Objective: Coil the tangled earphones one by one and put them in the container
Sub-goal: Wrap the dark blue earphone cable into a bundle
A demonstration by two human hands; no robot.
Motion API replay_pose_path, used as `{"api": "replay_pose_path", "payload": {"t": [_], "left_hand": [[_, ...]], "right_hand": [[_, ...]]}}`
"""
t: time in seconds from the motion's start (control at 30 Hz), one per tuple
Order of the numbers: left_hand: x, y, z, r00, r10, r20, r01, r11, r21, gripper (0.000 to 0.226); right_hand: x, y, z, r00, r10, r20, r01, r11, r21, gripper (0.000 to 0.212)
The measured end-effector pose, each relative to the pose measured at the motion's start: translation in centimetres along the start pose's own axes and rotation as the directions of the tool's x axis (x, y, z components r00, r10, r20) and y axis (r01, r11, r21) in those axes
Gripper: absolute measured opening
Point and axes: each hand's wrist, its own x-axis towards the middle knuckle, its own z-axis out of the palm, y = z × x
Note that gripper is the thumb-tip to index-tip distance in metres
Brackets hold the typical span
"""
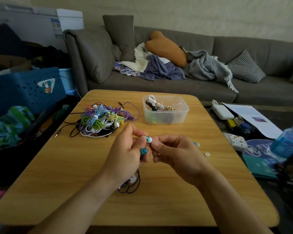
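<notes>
Over the near middle of the wooden table (159, 200), both hands meet. Left hand (125, 155) fingers curled, pinching a blue-and-white earbud (147, 139) at the top; its long axis runs left-right, white tip pointing right. A second blue earbud (144, 151) sits against the left palm side. Right hand (178, 153) fingers curled, pinching at the white tip. Purple cable (134, 184) hangs below the left wrist in loops onto the table. Tangled earphone pile (101, 119) far left; clear container (166, 109) far centre, coiled earphones inside. Two loose ear tips (207, 154) right of the hands.
</notes>
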Motion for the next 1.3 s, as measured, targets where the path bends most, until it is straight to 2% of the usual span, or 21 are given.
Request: {"api": "replay_pose_path", "payload": {"t": [0.2,0.4,0.6,0.73,0.83,0.9,0.97,1.03,1.17,1.3], "left_hand": [[-0.1,0.2,0.1,0.997,-0.081,0.019,0.083,0.988,-0.126,0.009],[-0.2,0.2,0.0,0.996,-0.078,0.051,0.084,0.987,-0.134,0.014],[-0.2,-0.3,-0.4,0.985,0.175,0.011,-0.174,0.972,0.157,0.016],[-0.2,-0.3,-0.5,0.962,0.271,0.016,-0.264,0.920,0.290,0.021],[-0.3,-0.4,-0.4,0.958,0.286,0.016,-0.276,0.905,0.324,0.023],[-0.6,-0.3,0.0,0.970,0.244,-0.011,-0.234,0.944,0.233,0.022],[-0.8,0.0,0.4,0.989,0.139,-0.051,-0.138,0.990,0.029,0.017],[-0.8,0.1,0.5,0.998,0.007,-0.065,-0.017,0.989,-0.145,0.016],[-0.7,0.0,0.4,0.983,-0.185,0.016,0.173,0.886,-0.431,0.033],[-0.6,-0.3,0.2,0.956,-0.245,0.159,0.292,0.804,-0.517,0.024]], "right_hand": [[0.1,0.3,0.0,0.999,-0.037,-0.033,0.036,0.999,-0.033,0.029],[-0.1,0.2,0.4,0.997,-0.046,-0.067,0.045,0.999,-0.022,0.023],[-0.3,-0.1,0.9,0.985,0.160,0.065,-0.170,0.962,0.212,0.024],[-0.5,-0.4,1.3,0.966,0.213,0.146,-0.251,0.910,0.330,0.016],[-0.5,-0.6,1.4,0.968,0.224,0.116,-0.251,0.901,0.355,0.013],[-0.5,-0.7,1.4,0.975,0.213,0.066,-0.223,0.921,0.319,0.011],[-0.4,-0.5,1.3,0.979,0.191,0.074,-0.204,0.941,0.271,0.017],[-0.2,-0.2,1.3,0.982,0.155,0.105,-0.176,0.956,0.235,0.023],[-0.1,0.0,1.1,0.995,0.061,0.074,-0.073,0.981,0.180,0.017],[-0.2,0.0,1.0,0.999,0.012,0.040,-0.017,0.989,0.145,0.018]]}}
